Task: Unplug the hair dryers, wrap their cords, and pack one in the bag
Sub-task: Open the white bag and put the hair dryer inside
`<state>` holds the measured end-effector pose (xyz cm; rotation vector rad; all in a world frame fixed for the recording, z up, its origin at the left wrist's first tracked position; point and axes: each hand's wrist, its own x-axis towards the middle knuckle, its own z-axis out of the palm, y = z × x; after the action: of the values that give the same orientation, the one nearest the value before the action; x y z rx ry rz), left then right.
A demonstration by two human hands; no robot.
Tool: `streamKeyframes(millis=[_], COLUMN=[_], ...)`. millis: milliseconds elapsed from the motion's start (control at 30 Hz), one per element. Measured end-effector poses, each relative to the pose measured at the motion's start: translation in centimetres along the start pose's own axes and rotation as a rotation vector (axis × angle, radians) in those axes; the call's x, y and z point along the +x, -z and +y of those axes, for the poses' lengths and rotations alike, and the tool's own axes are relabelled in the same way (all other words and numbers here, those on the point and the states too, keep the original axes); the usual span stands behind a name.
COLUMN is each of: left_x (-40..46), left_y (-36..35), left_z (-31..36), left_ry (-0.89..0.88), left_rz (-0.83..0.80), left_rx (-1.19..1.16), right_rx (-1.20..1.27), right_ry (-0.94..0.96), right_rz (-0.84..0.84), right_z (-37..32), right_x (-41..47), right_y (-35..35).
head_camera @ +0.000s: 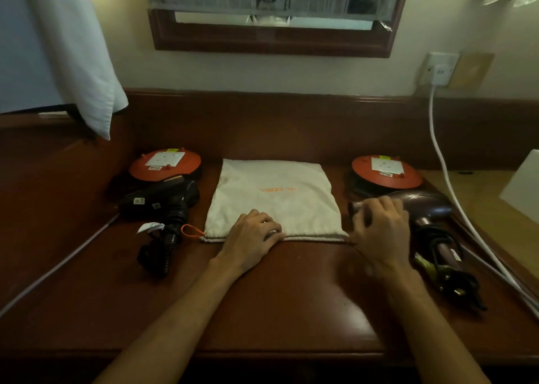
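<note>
Hands working at bag (pixel 274 197) on desk (pixel 262 296).
Left hand (pixel 252 233) is pressing flat on its near hem; right hand (pixel 382 229), at 3 o'clock, is curling loosely over purple dryer (pixel 428 205).

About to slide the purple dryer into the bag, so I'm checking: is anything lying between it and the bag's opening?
Nothing lies on the table between the purple dryer and the bag. But the bag's near edge looks flat and closed, with the left hand resting on it; the right hand is at the dryer's nozzle.
</note>
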<state>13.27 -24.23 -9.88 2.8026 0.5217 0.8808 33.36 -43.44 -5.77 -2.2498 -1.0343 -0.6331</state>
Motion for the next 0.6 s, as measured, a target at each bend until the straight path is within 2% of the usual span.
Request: streamKeyframes(millis=[133,233,300,400,500,600], left_x=[0.4,1.1,2.0,3.5,4.5,5.2], left_y=[-0.1,-0.1,0.1,0.0,-0.4,-0.4], left_z=[0.4,1.0,1.7,2.8,3.5,3.5], left_ry=[-0.013,0.006,0.102,0.194,0.222,0.256], left_rz=[-0.033,-0.055,-0.113,-0.191,-0.210,-0.206], left_rx=[0.029,-0.010,-0.115,-0.155,-0.153,-0.159], right_rx=[-0.268,-0.334,-0.204,0.038,0.053,0.087], right_ry=[-0.213,-0.332,-0.403,-0.475,-0.460,-0.448], right_rz=[-0.221,-0.390,-0.507,-0.582,-0.650,-0.636], right_z=[4.6,8.2,9.6,9.7,9.5,9.4], right_x=[0.8,2.5,3.0,2.3,1.3,1.0], right_y=[4.7,7.2,7.5,7.2,6.7,6.3])
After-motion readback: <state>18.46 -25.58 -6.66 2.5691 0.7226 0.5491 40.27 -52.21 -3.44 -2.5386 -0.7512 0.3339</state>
